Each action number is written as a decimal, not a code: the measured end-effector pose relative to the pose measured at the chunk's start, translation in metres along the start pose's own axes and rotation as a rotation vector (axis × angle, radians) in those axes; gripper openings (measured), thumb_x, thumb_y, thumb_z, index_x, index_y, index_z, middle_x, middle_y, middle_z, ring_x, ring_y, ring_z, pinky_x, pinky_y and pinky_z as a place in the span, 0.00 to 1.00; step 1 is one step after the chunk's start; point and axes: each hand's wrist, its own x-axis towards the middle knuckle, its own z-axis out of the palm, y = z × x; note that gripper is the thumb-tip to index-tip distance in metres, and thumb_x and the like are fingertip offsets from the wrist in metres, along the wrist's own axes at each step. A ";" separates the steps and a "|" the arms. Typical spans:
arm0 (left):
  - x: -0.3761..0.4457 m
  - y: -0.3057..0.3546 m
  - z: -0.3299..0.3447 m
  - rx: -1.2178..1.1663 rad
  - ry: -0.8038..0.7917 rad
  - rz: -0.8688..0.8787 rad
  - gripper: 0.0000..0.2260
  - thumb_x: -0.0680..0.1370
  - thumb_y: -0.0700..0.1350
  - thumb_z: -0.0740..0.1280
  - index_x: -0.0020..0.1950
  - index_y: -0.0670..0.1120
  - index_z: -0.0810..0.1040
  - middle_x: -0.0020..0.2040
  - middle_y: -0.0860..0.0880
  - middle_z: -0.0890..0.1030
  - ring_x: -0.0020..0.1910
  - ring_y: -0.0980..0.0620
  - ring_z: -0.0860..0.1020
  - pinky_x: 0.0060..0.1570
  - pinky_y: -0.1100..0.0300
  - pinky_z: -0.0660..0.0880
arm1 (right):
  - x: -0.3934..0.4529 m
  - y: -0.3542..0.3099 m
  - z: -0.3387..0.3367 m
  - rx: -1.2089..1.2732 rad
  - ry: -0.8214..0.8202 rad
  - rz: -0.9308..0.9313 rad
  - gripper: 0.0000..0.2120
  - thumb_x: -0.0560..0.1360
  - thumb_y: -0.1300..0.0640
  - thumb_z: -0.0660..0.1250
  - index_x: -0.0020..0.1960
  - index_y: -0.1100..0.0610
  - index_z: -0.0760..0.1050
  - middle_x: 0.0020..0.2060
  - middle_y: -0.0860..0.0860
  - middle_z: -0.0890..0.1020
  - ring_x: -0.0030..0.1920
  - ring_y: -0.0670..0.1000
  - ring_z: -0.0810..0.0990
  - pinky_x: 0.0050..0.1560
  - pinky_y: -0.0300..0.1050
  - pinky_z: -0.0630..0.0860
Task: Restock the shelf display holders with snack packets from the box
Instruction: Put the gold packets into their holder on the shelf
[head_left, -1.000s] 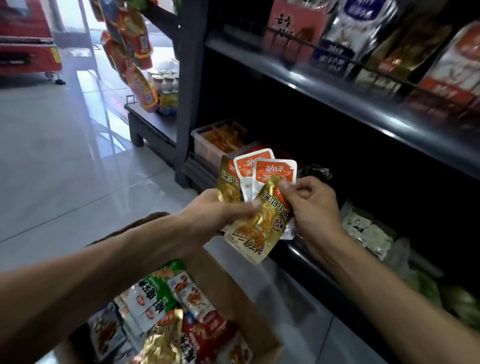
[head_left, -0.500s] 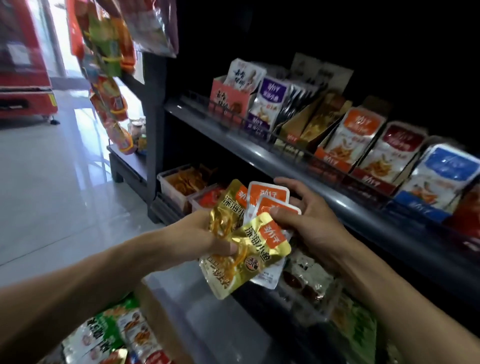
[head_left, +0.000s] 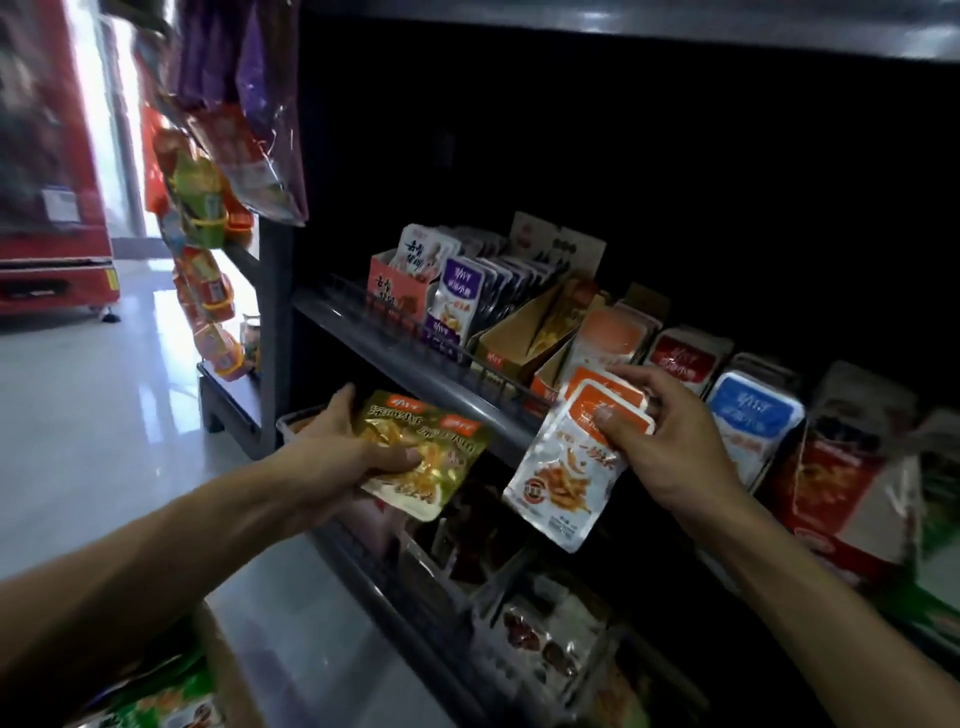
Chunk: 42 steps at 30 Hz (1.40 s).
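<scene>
While left hand (head_left: 332, 457) grips gold packets (head_left: 423, 452), right hand (head_left: 670, 441) pinches white packets (head_left: 566, 467).

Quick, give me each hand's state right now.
Left hand: grips the gold snack packets.
Right hand: pinches the white-and-orange snack packets.

Gold snack packets (head_left: 423, 454) with orange corner labels lie fanned and tilted in the left hand (head_left: 337, 452), below the shelf (head_left: 415, 374) edge; white packets with orange tops (head_left: 576, 467) hang pinched in the right hand (head_left: 660, 447), just before the orange display holder (head_left: 566, 371); the cardboard box (head_left: 218, 670) sits low at left, green packets inside.
</scene>
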 end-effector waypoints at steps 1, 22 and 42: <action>-0.003 0.002 0.004 0.103 0.018 0.045 0.49 0.69 0.29 0.73 0.78 0.60 0.51 0.55 0.46 0.79 0.47 0.43 0.84 0.40 0.50 0.81 | 0.000 0.000 -0.004 0.020 -0.003 0.009 0.15 0.76 0.61 0.71 0.59 0.47 0.75 0.51 0.45 0.82 0.46 0.42 0.84 0.45 0.40 0.82; -0.028 0.007 0.082 0.323 -0.286 0.277 0.07 0.74 0.38 0.73 0.52 0.44 0.82 0.45 0.47 0.86 0.46 0.47 0.85 0.53 0.40 0.80 | 0.000 -0.025 -0.010 0.419 -0.105 0.173 0.12 0.76 0.62 0.68 0.58 0.53 0.75 0.42 0.52 0.87 0.43 0.52 0.86 0.36 0.44 0.82; 0.003 0.009 0.100 0.277 -0.311 0.246 0.08 0.77 0.43 0.71 0.54 0.42 0.79 0.47 0.42 0.86 0.47 0.40 0.84 0.53 0.35 0.77 | 0.026 -0.017 -0.043 0.136 -0.129 0.148 0.19 0.64 0.62 0.77 0.52 0.54 0.76 0.40 0.50 0.87 0.41 0.51 0.86 0.36 0.42 0.82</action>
